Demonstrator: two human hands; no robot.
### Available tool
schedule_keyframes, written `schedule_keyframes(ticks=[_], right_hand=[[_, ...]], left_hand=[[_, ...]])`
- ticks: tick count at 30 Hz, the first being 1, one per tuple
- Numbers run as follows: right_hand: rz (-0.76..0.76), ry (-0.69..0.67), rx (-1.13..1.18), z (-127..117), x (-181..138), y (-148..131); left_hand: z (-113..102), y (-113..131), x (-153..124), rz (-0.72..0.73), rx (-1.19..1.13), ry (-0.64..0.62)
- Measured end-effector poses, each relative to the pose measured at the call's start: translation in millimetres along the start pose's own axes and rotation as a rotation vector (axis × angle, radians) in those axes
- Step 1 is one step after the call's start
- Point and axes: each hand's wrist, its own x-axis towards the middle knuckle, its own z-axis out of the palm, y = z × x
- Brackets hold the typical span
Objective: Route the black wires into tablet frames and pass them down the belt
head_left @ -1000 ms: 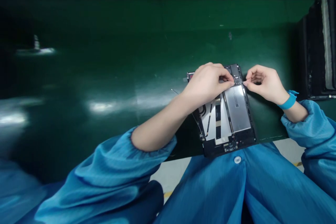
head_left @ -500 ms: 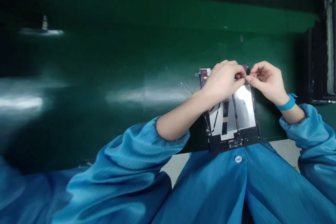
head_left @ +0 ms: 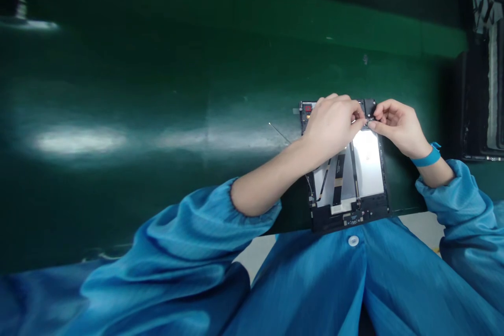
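An opened tablet [head_left: 368,168] lies at the front edge of the green table, its silvery inside, black frame and dark ribbon cables [head_left: 338,176] exposed. My left hand [head_left: 333,121] reaches across its upper part, thumb and forefinger pinched near the top right corner and covering much of that end. My right hand [head_left: 396,119] comes in from the right, its thumb and forefinger closed close to the left fingertips. What either pinch holds is too small to make out. A thin wire [head_left: 279,132] sticks out past the tablet's left side.
Dark stacked frames or trays [head_left: 478,100] stand at the right edge of the green table [head_left: 177,89]. A shiny metal object [head_left: 27,23] is blurred at the upper left. A blue band [head_left: 429,156] circles my right wrist.
The right fingertips have shifted slightly left and down, and a black block at the tablet's top right corner shows more. The camera view has turned a little. Both hands keep their pinch.
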Motion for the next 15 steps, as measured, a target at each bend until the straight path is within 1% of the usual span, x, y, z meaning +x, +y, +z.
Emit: schedule_keyframes(ticks=[6, 11, 13, 15], right_hand=[[0.005, 0.003, -0.008, -1.1, -0.8, -3.9], [-0.009, 0.018, -0.094, 1.2, -2.5, -8.1], [-0.022, 0.032, -0.145, 3.3, -2.8, -9.4], [-0.019, 0.052, -0.179, 4.5, -1.5, -9.7]], left_hand=[[0.3, 0.4, -1.2, -0.003, 0.012, 0.005], [5.7, 0.2, 1.9, 0.029, 0.003, 0.029], [-0.2, 0.3, -0.2, 0.051, -0.006, 0.036], [-14.3, -2.7, -9.2, 0.046, -0.009, 0.094]])
